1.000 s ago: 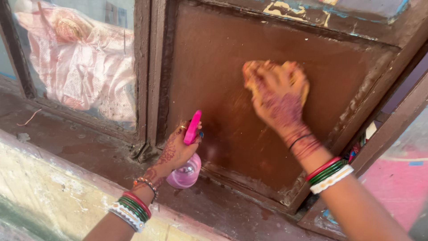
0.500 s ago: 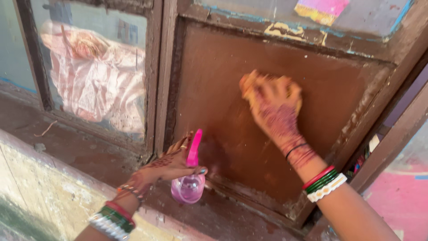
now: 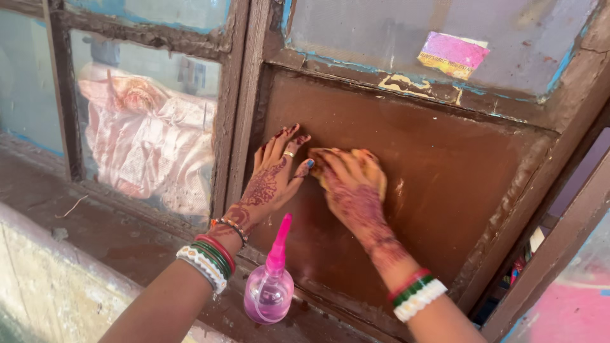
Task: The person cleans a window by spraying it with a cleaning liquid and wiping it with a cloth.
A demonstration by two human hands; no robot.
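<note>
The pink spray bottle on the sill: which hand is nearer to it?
Left. The left hand rests flat on the brown panel above the pink spray bottle; the right hand presses a yellow cloth farther right.

Left hand (image 3: 273, 174) and right hand (image 3: 352, 187) pressed flat, side by side.

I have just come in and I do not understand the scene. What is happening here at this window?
A person is wiping the brown window panel with a yellow cloth pressed under the right hand. The left hand lies flat on the same panel, beside the cloth. A pink spray bottle stands on the sill below, and no hand touches it. Pink fabric shows behind the glass pane to the left.
</note>
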